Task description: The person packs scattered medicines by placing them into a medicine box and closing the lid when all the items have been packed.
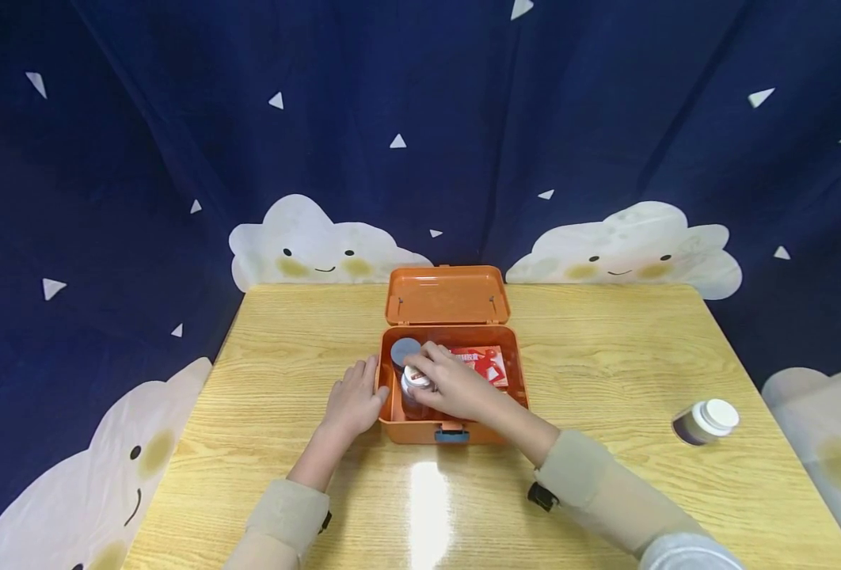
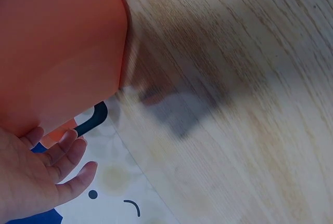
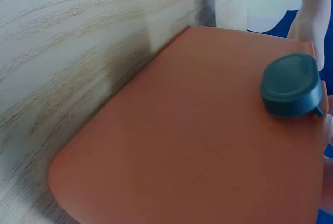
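An orange storage box [image 1: 413, 432] stands on the table with its lid [image 1: 449, 294] swung back. Inside it, my right hand [image 1: 456, 385] grips a white-capped bottle [image 1: 416, 380] near the left end, with thumb and fingers around the cap. A round grey-topped container [image 1: 403, 349] sits just behind that bottle. To the right lies a red printed carton [image 1: 488, 362], partly covered by the right hand. My left hand [image 1: 352, 398] rests against the box's left side, fingers extended and thumb at the rim; the left wrist view shows its loose fingers [image 2: 70, 154] beside the orange wall.
Another bottle [image 1: 705, 419], white-capped with a dark label, is on the right part of the wooden table [image 1: 306, 332]. A dark blue latch [image 3: 291, 83] projects from the box's front. Behind the table hangs a blue curtain [image 1: 363, 95] with cloud prints.
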A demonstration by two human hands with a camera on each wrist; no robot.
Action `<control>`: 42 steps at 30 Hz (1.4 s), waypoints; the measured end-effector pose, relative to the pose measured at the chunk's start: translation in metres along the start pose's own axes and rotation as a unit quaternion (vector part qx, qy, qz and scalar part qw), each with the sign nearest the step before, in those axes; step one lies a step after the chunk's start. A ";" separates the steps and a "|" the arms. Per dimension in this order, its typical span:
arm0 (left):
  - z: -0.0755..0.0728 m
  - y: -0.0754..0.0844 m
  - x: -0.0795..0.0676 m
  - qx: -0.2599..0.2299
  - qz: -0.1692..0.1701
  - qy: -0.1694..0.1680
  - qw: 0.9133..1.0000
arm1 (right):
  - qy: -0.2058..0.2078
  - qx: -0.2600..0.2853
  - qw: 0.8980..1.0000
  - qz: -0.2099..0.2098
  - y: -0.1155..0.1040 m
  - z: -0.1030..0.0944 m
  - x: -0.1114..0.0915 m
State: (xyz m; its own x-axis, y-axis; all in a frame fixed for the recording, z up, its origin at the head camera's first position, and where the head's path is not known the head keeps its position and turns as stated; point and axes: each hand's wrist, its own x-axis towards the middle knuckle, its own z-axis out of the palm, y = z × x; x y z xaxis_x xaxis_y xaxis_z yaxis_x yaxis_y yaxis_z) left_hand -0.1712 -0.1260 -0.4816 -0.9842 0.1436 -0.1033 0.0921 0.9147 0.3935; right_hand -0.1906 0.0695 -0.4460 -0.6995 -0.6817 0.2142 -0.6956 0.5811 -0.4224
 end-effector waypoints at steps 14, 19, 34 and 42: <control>0.002 -0.001 0.000 0.000 0.005 0.007 1.000 | -0.063 -0.019 0.997 -0.038 0.007 0.012 0.006; 0.002 -0.001 0.000 -0.001 0.001 0.005 1.000 | -0.062 -0.025 0.996 -0.055 0.009 0.015 0.007; 0.002 -0.001 0.000 -0.007 -0.009 -0.004 1.000 | -0.075 -0.065 0.993 -0.061 0.009 0.023 0.008; 0.002 0.000 0.000 -0.008 -0.008 -0.001 1.000 | -0.080 -0.068 0.993 -0.058 0.009 0.027 0.008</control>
State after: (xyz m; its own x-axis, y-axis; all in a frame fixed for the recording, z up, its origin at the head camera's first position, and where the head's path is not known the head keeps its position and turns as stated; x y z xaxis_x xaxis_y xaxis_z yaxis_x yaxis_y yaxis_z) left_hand -0.1712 -0.1258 -0.4834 -0.9854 0.1290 -0.1112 0.0735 0.9111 0.4056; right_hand -0.1982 0.0571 -0.4715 -0.5866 -0.8028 0.1069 -0.7928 0.5423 -0.2781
